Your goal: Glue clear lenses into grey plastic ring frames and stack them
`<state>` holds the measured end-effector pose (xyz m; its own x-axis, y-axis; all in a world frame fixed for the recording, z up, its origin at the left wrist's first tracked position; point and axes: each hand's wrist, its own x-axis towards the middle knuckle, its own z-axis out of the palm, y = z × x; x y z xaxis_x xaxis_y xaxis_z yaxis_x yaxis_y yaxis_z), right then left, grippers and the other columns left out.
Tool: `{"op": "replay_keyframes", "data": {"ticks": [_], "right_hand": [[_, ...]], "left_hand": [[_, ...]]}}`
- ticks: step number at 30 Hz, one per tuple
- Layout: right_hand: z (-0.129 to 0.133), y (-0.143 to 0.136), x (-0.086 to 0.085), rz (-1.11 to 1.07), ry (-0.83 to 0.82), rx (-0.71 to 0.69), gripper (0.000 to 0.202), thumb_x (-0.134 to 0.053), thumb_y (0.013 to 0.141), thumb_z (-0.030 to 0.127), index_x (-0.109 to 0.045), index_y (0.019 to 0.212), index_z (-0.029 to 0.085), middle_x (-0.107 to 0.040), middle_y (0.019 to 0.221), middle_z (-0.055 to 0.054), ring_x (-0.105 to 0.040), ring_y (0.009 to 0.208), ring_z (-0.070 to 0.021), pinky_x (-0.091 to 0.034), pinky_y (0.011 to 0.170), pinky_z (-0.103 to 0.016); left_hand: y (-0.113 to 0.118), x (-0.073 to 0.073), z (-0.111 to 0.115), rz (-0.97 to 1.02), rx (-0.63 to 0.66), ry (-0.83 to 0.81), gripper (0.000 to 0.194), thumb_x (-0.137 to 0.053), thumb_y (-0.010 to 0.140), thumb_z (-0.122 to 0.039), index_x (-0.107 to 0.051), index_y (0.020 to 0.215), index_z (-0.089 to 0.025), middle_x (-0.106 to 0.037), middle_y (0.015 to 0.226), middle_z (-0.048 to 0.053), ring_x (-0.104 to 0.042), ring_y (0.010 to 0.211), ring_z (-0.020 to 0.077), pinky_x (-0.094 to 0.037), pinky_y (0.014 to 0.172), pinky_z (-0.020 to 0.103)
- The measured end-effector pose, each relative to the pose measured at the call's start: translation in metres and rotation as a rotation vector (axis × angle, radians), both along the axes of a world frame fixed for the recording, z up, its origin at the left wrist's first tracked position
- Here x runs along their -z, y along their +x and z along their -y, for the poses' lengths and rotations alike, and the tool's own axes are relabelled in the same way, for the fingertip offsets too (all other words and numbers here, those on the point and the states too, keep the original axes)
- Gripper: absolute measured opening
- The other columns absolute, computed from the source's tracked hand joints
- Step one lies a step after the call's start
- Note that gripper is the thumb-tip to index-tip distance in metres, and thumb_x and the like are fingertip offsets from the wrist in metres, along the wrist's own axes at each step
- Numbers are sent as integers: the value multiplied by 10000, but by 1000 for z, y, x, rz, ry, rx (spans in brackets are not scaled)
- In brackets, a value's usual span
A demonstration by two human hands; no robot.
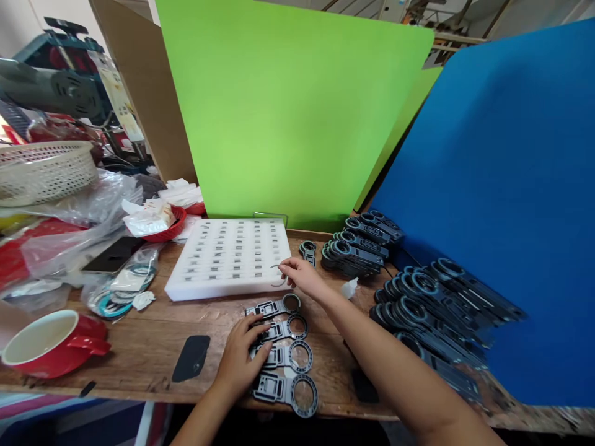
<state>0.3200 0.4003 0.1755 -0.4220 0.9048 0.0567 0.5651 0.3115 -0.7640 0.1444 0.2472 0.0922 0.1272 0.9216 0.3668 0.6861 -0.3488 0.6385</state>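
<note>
L hand (242, 352) palm-down, fingers spread over 4 ring-ended parts (280, 356) — R hand (301, 276) fwd, grip pinching curved strip (275, 266) nr 1 white block (223, 289).

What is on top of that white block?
Small grey pieces sit in rows on the white block. The right hand holds a thin curved piece; its fingers cover part of the block's near right corner, so anything beneath cannot be seen.

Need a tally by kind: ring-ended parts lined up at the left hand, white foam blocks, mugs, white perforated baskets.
Ring-ended parts at the left hand: 4
White foam block: 1
Red mug: 1
White perforated basket: 1
Total: 7
</note>
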Motion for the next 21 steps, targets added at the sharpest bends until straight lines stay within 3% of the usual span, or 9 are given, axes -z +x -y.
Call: {"op": "replay_keyframes", "data": {"ticks": [3,5,7,9,15,21], "right_hand": [[22,18,3,-19,-17,-8,254,-374,925,273,-590,987,156,-663,740,-14,-593,539,-120,-474,504,-226],[36,29,4,-8,-8,-38,233,-401,900,206,-614,985,165,-684,871,-39,-640,736,-149,-508,672,-268],[49,39,4,21,-2,-92,248,-441,849,116,-643,978,182,-681,1008,-50,-616,947,-170,-465,857,-307],[59,47,5,63,-5,-129,282,-470,819,82,-648,1010,189,-667,1080,-59,-587,1026,-182,-423,923,-329],[68,52,20,187,-21,-157,160,-523,824,117,-660,882,176,-688,826,-17,-617,766,-164,-454,712,-264],[69,44,31,240,62,-214,145,-557,828,97,-666,863,186,-668,869,-24,-588,826,-163,-410,740,-249]], "left_hand": [[1,-1,0,-28,-22,10,252,-507,865,-317,-646,1057,-233,-578,1201,95,-522,1139,260,-435,968,480],[4,-5,-2,-40,-32,1,249,-477,883,-305,-643,1049,-218,-583,1180,99,-532,1116,259,-430,963,486],[9,-11,-7,-62,-12,-15,243,-474,888,-299,-644,1041,-217,-599,1146,92,-546,1086,254,-425,959,479],[15,-18,-13,-95,39,-35,224,-490,883,-293,-650,1028,-232,-625,1101,71,-564,1043,237,-435,942,442],[31,-25,-28,-200,172,-104,110,-573,831,-239,-652,907,-237,-666,926,30,-588,914,213,-460,829,359],[32,-22,-26,-252,181,-130,80,-545,857,-247,-614,827,-219,-636,864,30,-556,880,214,-436,797,349]]}}
